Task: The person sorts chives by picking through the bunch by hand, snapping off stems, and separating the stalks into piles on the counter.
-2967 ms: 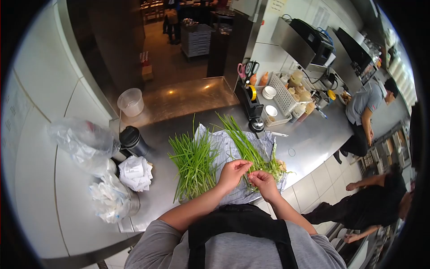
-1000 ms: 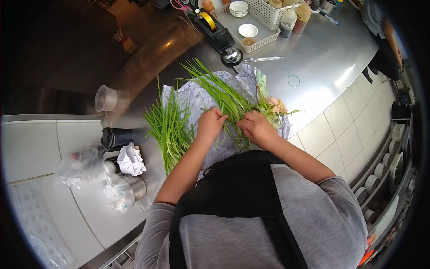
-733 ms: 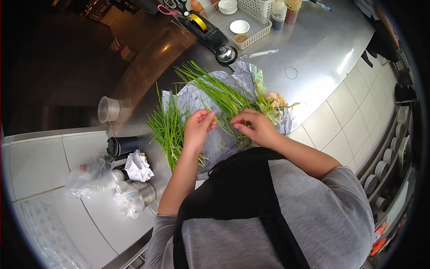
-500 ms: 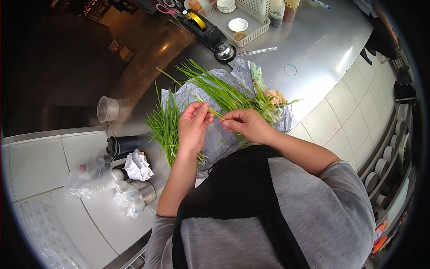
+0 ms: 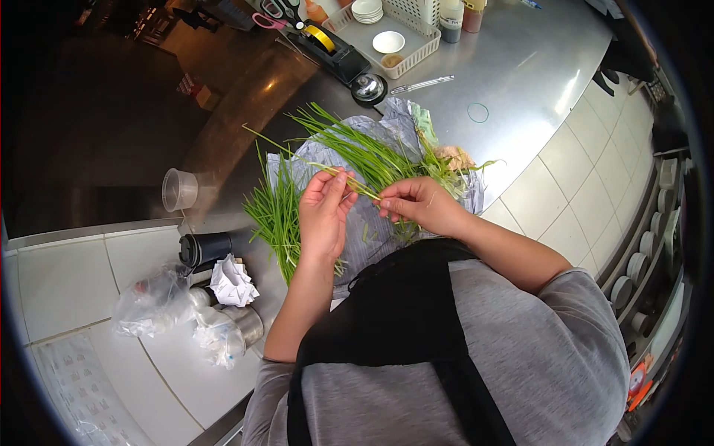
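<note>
Between my two hands runs a thin green onion stalk (image 5: 277, 144), its long leaf pointing to the upper left. My left hand (image 5: 325, 212) pinches it between thumb and fingertips. My right hand (image 5: 422, 207) pinches its lower end, fingertips closed. Beneath lies a crumpled greyish sheet (image 5: 358, 249), paper or cloth. A neat bunch of green onions (image 5: 274, 212) rests beside my left hand, pale ends toward me. A larger pile of green onions (image 5: 353, 149) lies beyond my hands. Paler, tangled leaves (image 5: 444, 182) sit past my right hand, near a brownish crumpled piece (image 5: 455, 157).
On the steel counter (image 5: 535, 82) stand a tape dispenser (image 5: 338, 56), a call bell (image 5: 368, 88), a pen (image 5: 422, 85), a white basket (image 5: 416, 58) and a rubber band (image 5: 477, 112). At left are a clear cup (image 5: 179, 190), a black-lidded tumbler (image 5: 204, 249) and crumpled paper (image 5: 233, 281).
Both hands keep their pinch on the stalk and have moved only slightly, my right hand a little to the right. The stalk's far tip sits lower and farther left.
</note>
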Tool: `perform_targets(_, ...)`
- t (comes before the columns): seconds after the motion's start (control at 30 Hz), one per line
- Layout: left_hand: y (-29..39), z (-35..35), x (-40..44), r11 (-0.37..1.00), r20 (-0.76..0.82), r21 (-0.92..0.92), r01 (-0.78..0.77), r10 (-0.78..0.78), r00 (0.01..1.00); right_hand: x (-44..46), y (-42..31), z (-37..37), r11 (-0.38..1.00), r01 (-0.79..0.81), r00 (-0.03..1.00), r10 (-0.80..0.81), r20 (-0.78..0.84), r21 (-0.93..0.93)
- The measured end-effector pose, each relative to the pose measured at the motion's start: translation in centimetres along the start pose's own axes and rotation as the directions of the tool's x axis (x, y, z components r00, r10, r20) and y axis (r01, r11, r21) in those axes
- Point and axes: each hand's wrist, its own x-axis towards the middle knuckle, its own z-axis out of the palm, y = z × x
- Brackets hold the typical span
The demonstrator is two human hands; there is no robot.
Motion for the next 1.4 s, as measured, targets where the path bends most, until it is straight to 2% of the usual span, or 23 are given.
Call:
perform_targets(0.07, 0.3, 0.5, -0.2, 0.999, -0.052, -0.048, -0.005, 0.003, 0.999, 0.1, 0.7, -0.2, 0.996, 0.070, 0.998, -0.070, -0.006, -0.047)
perform_targets(0.17, 0.7, 0.6, -0.4, 0.998, -0.062, -0.056, -0.010, 0.006, 0.998, -0.4, 0.3, -0.3, 0.998, 0.035, 0.999, -0.037, -0.034, -0.054)
perform_targets(0.27, 0.6, -0.2, -0.2, 0.992, -0.005, -0.121, -0.034, 0.033, 0.999, -0.7, 0.7, -0.4, 0.997, 0.062, 0.997, -0.064, -0.045, -0.047)
perform_targets(0.4, 0.7, 1.0, -0.6, 0.997, 0.034, -0.080, -0.006, 0.009, 0.999, -1.3, -0.1, -0.3, 0.999, 0.016, 0.999, -0.018, -0.035, -0.049)
perform_targets(0.47, -0.3, 1.2, -0.9, 0.999, 0.079, 0.035, 0.039, -0.042, 0.996, -1.1, -0.2, -0.2, 0.999, 0.026, 0.998, -0.028, -0.048, -0.031)
perform_targets(0.6, -1.2, 1.0, -1.1, 0.999, 0.080, 0.041, 0.021, -0.024, 0.997, -1.1, 0.1, -0.2, 0.999, 0.034, 0.998, -0.034, -0.060, 0.001)
perform_targets(0.67, -1.3, 0.3, -0.8, 0.999, 0.098, -0.031, 0.013, -0.010, 0.995, -1.2, 0.1, -0.2, 0.998, 0.053, 0.997, -0.054, -0.046, -0.030)
perform_targets(0.8, -0.4, 0.6, -0.8, 0.999, 0.037, -0.033, -0.011, 0.012, 0.999, -1.1, 1.0, -0.5, 0.998, 0.049, 0.998, -0.050, -0.048, -0.024)
perform_targets(0.9, -0.1, 0.8, -0.8, 0.999, 0.023, -0.026, -0.032, 0.033, 0.999, -1.3, 0.7, -1.2, 0.990, 0.086, 0.995, -0.092, -0.048, -0.109)
perform_targets(0.93, -0.1, 1.0, -0.9, 1.000, 0.019, -0.012, -0.028, 0.028, 0.999, -1.4, -0.1, -1.5, 0.915, 0.138, 0.986, -0.164, -0.036, -0.379)
perform_targets(0.97, -0.2, 1.0, -1.0, 1.000, 0.015, 0.001, -0.023, 0.023, 1.000, -1.4, -0.5, -1.9, 0.765, 0.177, 0.973, -0.229, -0.005, -0.619)
perform_targets(1.0, -0.3, 1.0, -1.0, 1.000, 0.017, 0.001, -0.023, 0.023, 1.000, -1.2, -0.2, -2.4, 0.765, 0.177, 0.973, -0.230, -0.006, -0.619)
perform_targets(1.07, -0.6, 0.8, -1.0, 1.000, 0.057, 0.011, -0.021, 0.021, 0.998, -0.7, 1.0, -3.4, 0.425, 0.353, 0.874, -0.467, 0.132, -0.833)
perform_targets(1.1, -0.7, 0.9, -1.0, 1.000, 0.058, 0.010, -0.022, 0.021, 0.998, -0.9, 0.6, -3.3, 0.424, 0.353, 0.874, -0.468, 0.132, -0.834)
perform_targets(1.17, -0.8, 1.1, -1.0, 1.000, 0.043, 0.025, -0.018, 0.017, 0.999, -1.4, -0.4, -3.1, 0.077, 0.150, 0.875, -0.475, 0.096, -0.986)
perform_targets(1.3, -1.4, 1.4, -1.0, 0.999, 0.049, 0.047, -0.012, 0.009, 0.999, -0.7, -1.3, -2.6, 0.101, 0.039, 0.817, -0.576, -0.027, -0.994)
perform_targets(1.37, -1.5, 2.0, -1.2, 0.999, -0.001, 0.041, 0.013, -0.013, 1.000, 0.0, -1.2, -2.2, 0.438, 0.277, 0.805, -0.591, -0.042, -0.855)
perform_targets(1.4, -1.7, 2.0, -1.2, 0.999, -0.001, 0.041, 0.014, -0.014, 1.000, 0.0, -1.4, -1.7, 0.439, 0.276, 0.806, -0.591, -0.043, -0.855)
